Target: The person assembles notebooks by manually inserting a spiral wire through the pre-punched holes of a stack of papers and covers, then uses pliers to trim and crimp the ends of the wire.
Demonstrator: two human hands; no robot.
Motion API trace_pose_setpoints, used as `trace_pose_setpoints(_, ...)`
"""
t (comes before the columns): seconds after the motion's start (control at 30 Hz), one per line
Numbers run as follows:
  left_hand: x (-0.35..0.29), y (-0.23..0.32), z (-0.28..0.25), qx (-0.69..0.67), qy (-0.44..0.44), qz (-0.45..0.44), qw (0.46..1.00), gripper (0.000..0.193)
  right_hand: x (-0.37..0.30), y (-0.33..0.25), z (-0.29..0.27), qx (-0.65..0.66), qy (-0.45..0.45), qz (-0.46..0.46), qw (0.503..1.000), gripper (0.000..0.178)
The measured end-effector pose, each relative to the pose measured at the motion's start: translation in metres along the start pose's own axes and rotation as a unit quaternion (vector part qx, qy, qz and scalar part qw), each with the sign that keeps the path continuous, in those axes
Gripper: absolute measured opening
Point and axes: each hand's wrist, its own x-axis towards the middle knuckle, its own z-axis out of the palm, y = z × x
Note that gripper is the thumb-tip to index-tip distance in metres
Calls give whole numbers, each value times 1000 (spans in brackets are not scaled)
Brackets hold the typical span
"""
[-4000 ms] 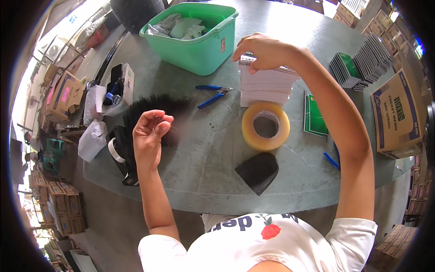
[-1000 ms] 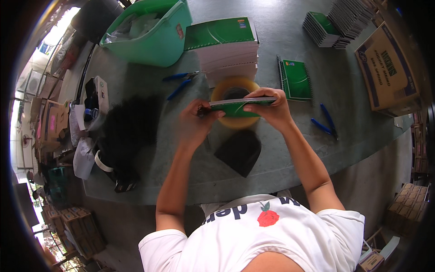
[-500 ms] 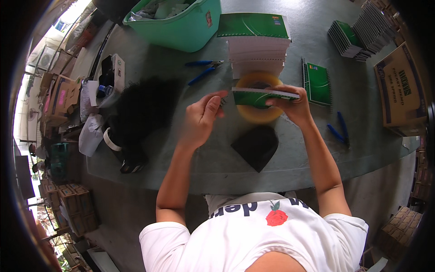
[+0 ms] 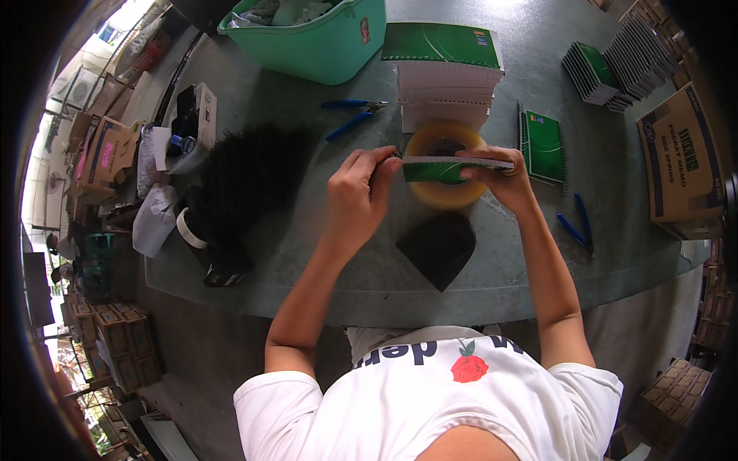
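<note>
My right hand (image 4: 501,178) grips a small green-covered notebook (image 4: 434,167) by its right end, holding it edge-on above a roll of clear yellowish tape (image 4: 446,198). At the notebook's left end, my left hand (image 4: 360,190) is pinched closed. A small dark piece of wire coil (image 4: 397,153) shows at its fingertips, mostly hidden by them. Behind the tape rises a stack of green-covered notebooks (image 4: 442,44) with punched edges. A black flat piece (image 4: 440,251) lies on the table nearer to me.
A green tub (image 4: 307,50) stands at the back left, near blue-handled pliers (image 4: 355,119). Left lies a fuzzy black heap (image 4: 254,169). On the right are a spiral-bound notebook (image 4: 544,146), a second blue tool (image 4: 578,223), stacked bound notebooks (image 4: 634,58) and a cardboard box (image 4: 680,157).
My left hand has moved right and up, from a gap beside the notebook to its left end. The notebook is now tilted more edge-on in my right hand. The view has shifted slightly.
</note>
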Motion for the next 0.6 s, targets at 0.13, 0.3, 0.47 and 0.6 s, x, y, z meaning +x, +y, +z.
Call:
trace_pose_setpoints(0.13, -3, 0, 0, -8, 9, 33, 999, 13, 1, -1, 2, 12, 23, 15, 1000, 28)
trace_pose_setpoints(0.3, -2, 4, -1, -52, -68, -119, 989, 14, 4, 2, -2, 17, -9, 10, 1000, 25)
trace_pose_setpoints(0.47, 5, -8, 6, -28, 21, 3, 999, 14, 4, 1, -2, 27, -27, -2, 999, 24)
trace_pose_setpoints(0.6, 14, -13, -14, -61, -247, -136, 957, 15, 2, 0, -4, 36, -30, -6, 999, 23)
